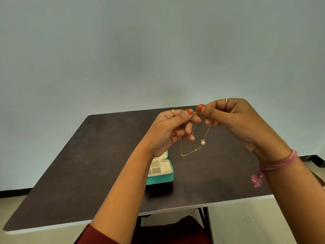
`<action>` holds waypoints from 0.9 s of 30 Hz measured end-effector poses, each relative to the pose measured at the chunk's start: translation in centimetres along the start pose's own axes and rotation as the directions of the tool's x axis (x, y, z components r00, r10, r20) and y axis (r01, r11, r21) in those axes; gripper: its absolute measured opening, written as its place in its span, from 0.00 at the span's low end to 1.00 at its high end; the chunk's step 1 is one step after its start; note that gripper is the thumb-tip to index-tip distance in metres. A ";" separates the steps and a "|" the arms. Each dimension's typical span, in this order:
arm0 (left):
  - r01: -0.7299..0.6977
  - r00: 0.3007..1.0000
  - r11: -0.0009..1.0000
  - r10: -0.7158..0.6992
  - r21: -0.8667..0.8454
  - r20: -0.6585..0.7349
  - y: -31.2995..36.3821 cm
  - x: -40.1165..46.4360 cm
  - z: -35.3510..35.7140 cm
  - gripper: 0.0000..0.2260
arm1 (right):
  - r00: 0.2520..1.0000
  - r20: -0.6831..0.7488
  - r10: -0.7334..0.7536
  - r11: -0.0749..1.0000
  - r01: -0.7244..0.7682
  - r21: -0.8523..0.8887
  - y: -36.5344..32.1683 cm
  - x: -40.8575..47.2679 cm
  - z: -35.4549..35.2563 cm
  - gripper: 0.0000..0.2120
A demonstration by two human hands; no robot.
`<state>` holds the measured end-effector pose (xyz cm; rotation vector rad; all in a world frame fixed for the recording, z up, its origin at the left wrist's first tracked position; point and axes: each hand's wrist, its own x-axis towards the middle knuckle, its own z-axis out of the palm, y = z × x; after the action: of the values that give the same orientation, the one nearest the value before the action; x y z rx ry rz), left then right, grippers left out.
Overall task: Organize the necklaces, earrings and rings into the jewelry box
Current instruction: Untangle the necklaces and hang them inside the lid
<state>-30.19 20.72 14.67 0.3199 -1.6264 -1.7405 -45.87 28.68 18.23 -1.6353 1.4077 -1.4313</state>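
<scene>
Head view, step in hand: I was handling one necklace (195,147) in mid-air above the table (88,155), right of centre in the frame, before it went into the jewelry box (162,173). By my judgement I was working at its clasp or sorting out the chain; the detail was too small to tell which.

Left hand: my left hand (168,132) had its thumb and forefinger pinched on one end of the chain, the other fingers curled loosely around more of it.

Right hand: my right hand (233,118) pinched the other end between thumb and fingertips, its thumb almost touching the left thumb.

Where the necklace was: it hung between and below my two hands, clear of the table, up and to the right of the box.

How it lay: the chain drooped in a narrow loop, its long axis running down from my fingertips and slanting toward the lower left; a small pale bead (202,142) sat on the right-hand strand.

The box: it sat open on the table at lower centre, partly hidden behind my left wrist, with pale compartments showing.

Next move, as I judged it: lower the chain to the box without letting the loop tangle, and lay it in a free compartment.
</scene>
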 end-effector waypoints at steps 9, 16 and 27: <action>0.062 0.998 0.921 -0.053 -0.384 0.035 0.8 0.0 -0.8 0.13 | 0.999 -0.033 0.011 0.983 -0.004 0.185 3.9 -1.4 1.8 0.09; -0.055 0.980 0.861 -0.049 -0.505 -0.191 1.4 0.2 -0.1 0.13 | 0.995 -0.055 -0.089 0.989 0.095 0.112 5.4 -2.6 4.1 0.08; -0.107 0.931 0.973 0.026 -0.203 -0.363 -0.3 -0.3 0.6 0.10 | 0.940 -0.066 -0.336 0.696 0.201 -0.689 4.3 -3.1 4.3 0.09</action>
<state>-30.45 21.33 14.44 0.4415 -1.1593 -1.6761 -43.04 29.28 12.06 -2.2848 2.0364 -1.3242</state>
